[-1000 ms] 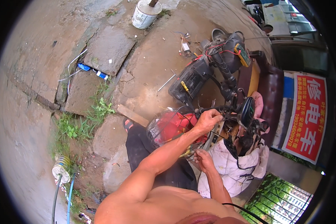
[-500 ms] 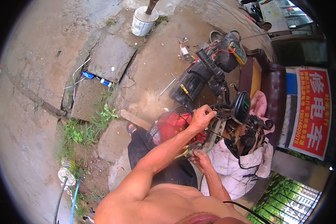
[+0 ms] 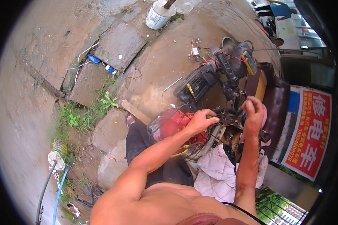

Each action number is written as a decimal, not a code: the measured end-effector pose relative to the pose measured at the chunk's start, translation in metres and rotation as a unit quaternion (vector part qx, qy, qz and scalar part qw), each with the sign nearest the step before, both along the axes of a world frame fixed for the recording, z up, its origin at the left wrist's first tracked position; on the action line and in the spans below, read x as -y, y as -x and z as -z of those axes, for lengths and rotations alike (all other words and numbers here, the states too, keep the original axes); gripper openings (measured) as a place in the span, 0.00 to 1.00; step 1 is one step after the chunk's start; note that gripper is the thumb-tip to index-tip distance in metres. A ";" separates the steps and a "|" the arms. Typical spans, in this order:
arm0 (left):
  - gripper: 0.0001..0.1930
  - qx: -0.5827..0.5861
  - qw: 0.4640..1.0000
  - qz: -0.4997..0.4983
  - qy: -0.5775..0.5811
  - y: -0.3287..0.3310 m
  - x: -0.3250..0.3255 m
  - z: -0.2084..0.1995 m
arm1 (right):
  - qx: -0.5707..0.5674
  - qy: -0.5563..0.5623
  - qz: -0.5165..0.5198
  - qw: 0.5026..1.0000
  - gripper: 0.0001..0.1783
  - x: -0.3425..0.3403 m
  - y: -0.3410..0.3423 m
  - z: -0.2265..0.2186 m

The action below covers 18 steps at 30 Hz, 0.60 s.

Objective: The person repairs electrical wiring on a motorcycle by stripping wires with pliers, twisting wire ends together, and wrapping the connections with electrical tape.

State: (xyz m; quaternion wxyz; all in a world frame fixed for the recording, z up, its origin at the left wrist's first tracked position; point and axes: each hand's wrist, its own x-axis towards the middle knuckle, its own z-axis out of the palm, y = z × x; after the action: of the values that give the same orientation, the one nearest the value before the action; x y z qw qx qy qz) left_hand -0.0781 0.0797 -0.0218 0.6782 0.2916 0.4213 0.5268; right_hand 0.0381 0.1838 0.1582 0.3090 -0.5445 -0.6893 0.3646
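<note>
An electric scooter (image 3: 233, 84) stands ahead of me, with a bundle of dark wires (image 3: 226, 117) exposed around its handlebar. My left hand (image 3: 203, 120) is closed on these wires, beside a red bundle (image 3: 172, 123) wrapped in loose cable. Raised over the round display, which it mostly covers, is my right hand (image 3: 253, 111). Its fingers are curled together; whatever they hold is too small to make out. A yellow-handled tool (image 3: 181, 152) lies by my lap. On the scooter rest a yellow screwdriver (image 3: 190, 89) and a yellow-green multimeter (image 3: 249, 63) with a red lead.
A pale quilted cover (image 3: 216, 168) hangs over the near side of the scooter. To the right stand a dark red sofa (image 3: 278, 97) and a red sign (image 3: 308, 133). A white bucket (image 3: 159, 15) and a metal rod (image 3: 172, 84) are on the ground. Another person (image 3: 277, 10) is far off.
My right hand has left the yellow-handled tool near my lap and risen forward to the display. The left hand has shifted slightly down and stays at the wires. The view has turned slightly.
</note>
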 end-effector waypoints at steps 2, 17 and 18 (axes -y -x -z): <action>0.20 -0.003 1.000 0.021 0.013 0.026 0.027 0.001 | 0.001 -0.014 0.029 0.999 0.13 -0.040 0.014 0.007; 0.10 -0.030 0.867 -0.204 0.454 0.181 0.336 0.164 | 0.155 0.088 -0.030 0.983 0.22 -0.124 0.048 0.075; 0.10 -0.031 0.863 -0.205 0.460 0.182 0.340 0.164 | 0.153 0.110 -0.044 0.981 0.23 -0.127 0.050 0.072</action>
State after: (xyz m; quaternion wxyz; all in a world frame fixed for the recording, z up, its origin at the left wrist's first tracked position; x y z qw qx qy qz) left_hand -0.2602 -0.2598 -0.1861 0.5984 -0.1305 0.6870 0.3911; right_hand -0.0115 0.3105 0.0863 0.1214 -0.5936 -0.7074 0.3641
